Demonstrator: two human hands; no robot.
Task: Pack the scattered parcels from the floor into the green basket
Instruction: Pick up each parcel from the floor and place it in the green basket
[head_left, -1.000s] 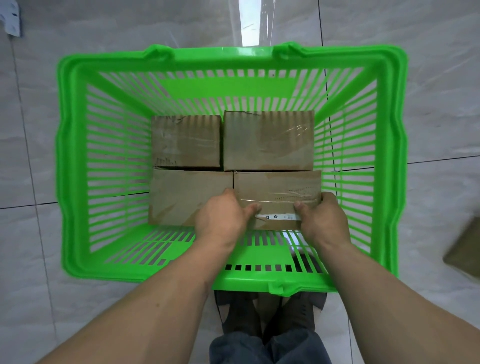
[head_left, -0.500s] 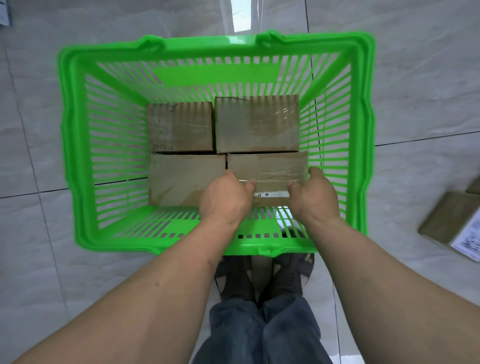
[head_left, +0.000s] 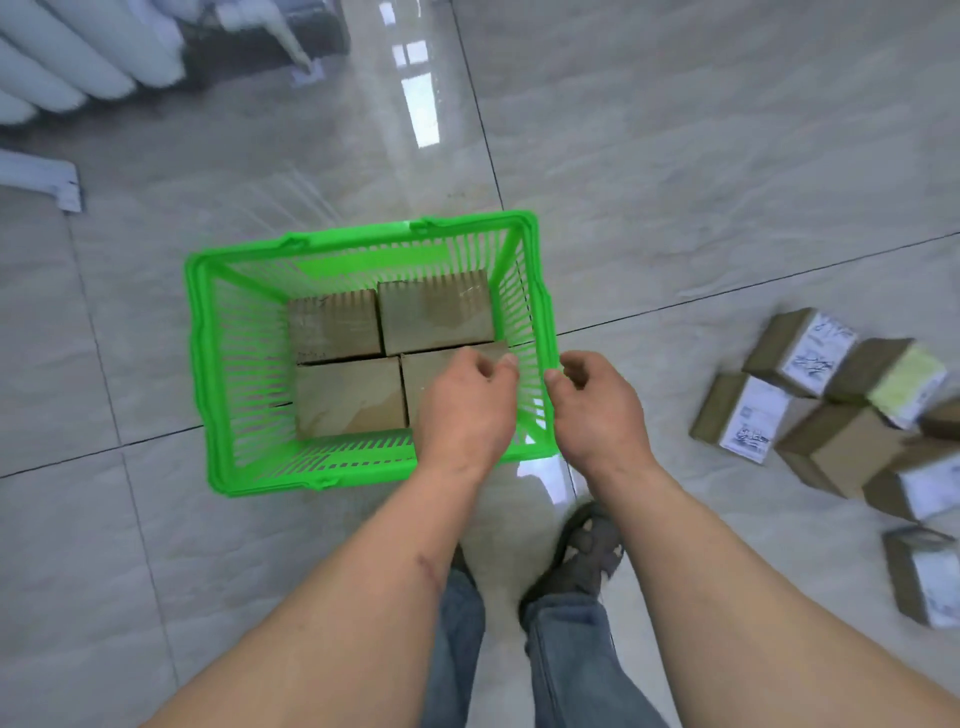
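The green basket (head_left: 200, 364) stands on the tiled floor and holds several brown cardboard parcels (head_left: 348, 400) laid flat side by side. My left hand (head_left: 467, 405) hovers over the near right corner of the basket, fingers loosely curled, holding nothing, and hides part of the near right parcel. My right hand (head_left: 597, 405) hangs just outside the basket's right rim, also loosely curled and empty. Several more parcels (head_left: 831, 410) with white labels lie scattered on the floor to the right.
My feet and jeans (head_left: 576, 566) are below the basket. White rolls (head_left: 78, 62) and a white flat piece (head_left: 47, 176) lie at the upper left. Bare floor tiles stretch behind and left of the basket.
Both hands have let go of the near right parcel and lifted out of the basket. The view has pulled back and swung right, bringing the floor parcels into sight.
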